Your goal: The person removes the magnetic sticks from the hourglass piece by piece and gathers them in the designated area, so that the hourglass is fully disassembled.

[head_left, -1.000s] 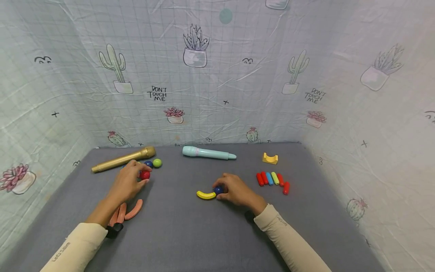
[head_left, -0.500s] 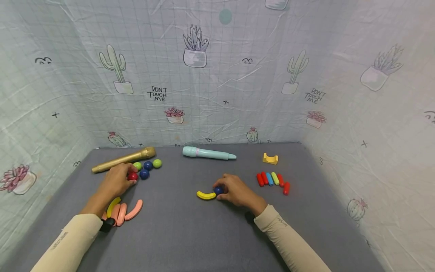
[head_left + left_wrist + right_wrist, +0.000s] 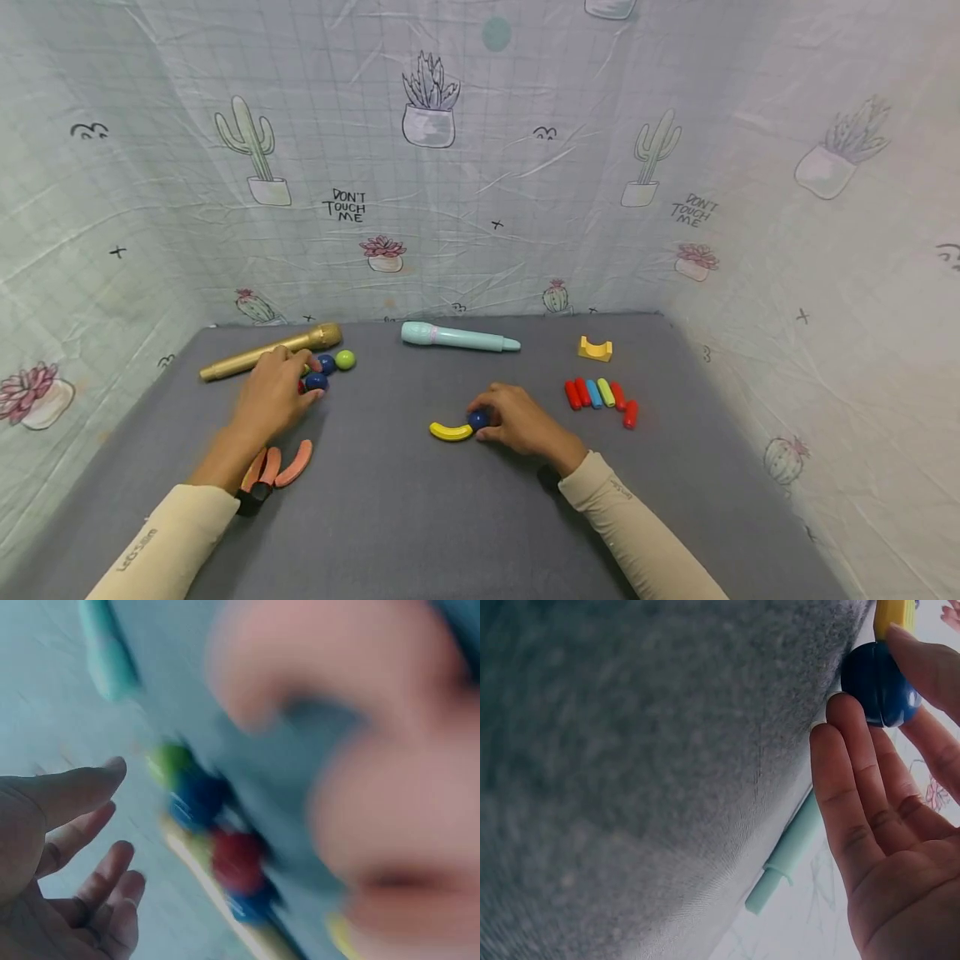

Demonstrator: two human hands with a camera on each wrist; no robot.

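Pinching glossy blue ball (image 3: 880,684), right hand (image 3: 517,421), curved yellow piece (image 3: 451,431)

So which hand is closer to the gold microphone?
Left. The left hand sits right beside the gold microphone, by the balls. The right hand is far off mid-table, at the yellow curved piece.

A grey, cloth-covered worktop (image 3: 465,517) is enclosed on three sides by a pale, creased fabric backdrop (image 3: 480,167). A fine grid is printed on the backdrop, together with potted cacti (image 3: 255,154), pink succulents in pots (image 3: 384,253), small crosses and the words "DON'T TOUCH ME" (image 3: 345,205). Even, diffuse light is cast over the whole enclosure, and only soft shadows are seen on the grey surface.
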